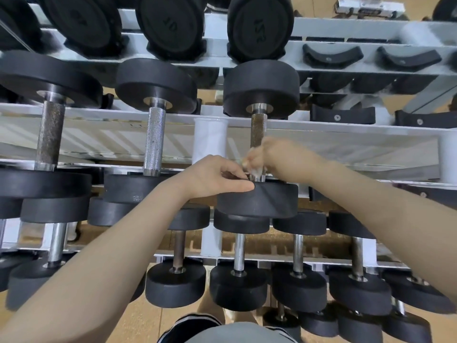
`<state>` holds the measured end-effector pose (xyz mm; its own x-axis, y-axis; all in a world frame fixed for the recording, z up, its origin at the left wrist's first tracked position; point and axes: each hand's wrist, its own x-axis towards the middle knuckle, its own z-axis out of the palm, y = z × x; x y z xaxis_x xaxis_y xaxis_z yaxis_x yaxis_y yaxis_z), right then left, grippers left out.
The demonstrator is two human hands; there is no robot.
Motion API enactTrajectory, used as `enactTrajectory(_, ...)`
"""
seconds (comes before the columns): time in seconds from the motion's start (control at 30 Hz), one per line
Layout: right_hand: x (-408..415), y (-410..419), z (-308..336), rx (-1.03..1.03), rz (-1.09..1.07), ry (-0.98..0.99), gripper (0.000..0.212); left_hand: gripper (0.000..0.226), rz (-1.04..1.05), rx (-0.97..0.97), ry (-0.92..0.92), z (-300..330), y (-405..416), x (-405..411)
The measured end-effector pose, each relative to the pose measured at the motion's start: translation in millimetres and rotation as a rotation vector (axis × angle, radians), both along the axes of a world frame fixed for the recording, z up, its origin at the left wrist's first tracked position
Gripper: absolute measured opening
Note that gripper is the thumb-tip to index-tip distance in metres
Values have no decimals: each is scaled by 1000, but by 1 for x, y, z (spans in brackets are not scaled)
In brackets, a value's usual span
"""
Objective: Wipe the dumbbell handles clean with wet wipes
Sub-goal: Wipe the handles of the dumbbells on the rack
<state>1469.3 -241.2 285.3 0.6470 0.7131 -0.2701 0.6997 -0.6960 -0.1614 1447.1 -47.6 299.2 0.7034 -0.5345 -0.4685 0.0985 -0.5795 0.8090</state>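
While the left hand [212, 177] rests on the near black head of a dumbbell [258, 149] lying on the middle tier of the grey rack [346, 134], its thumb lies along the head's rim and its curled fingers [235, 173] touch the base of the knurled handle [258, 129]. The right hand [274, 158] is blurred, its fingers curled round the handle's lower end; whether a wipe sits under them cannot be told.
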Motion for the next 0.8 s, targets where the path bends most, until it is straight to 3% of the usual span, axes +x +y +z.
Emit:
enactTrajectory(0.1, -3, 2, 4, 69, 104, 37, 39, 9, 2, 6, 9, 1, 1, 1)
enactTrajectory(0.2, 22, 1, 8, -35, 45, -199, 38, 14, -1, 7, 33, 1, 0, 2)
enactTrajectory(0.27, 40, -4, -5, 192, -18, -326, 38, 16, -7, 3, 34, 1, 1, 2)
enactTrajectory(0.33, 43, -5, -16, 220, -88, -440, 37, 17, 1, -7, 39, 0, 2, 3)
enactTrajectory(0.4, 37, 1, -14, 146, -176, -377, 35, 18, 0, -10, 43, 0, 2, 3)
enactTrajectory(0.47, 18, 4, -14, 107, -181, -142, 34, 19, -8, -3, 39, -1, 1, 5)
enactTrajectory(0.57, -6, -1, -8, 321, -132, 18, 37, 23, -19, -7, 35, -2, 1, 7)
enactTrajectory(0.63, -8, -3, -1, 509, -409, 116, 36, 28, -28, -11, 30, -5, 1, 8)
enactTrajectory(0.73, 8, -9, -1, 791, -999, -67, 33, 42, -28, -30, 34, -7, 0, 9)
enactTrajectory(0.8, 20, -5, -8, 870, -1285, -17, 33, 57, -50, -57, 71, -9, -2, 9)
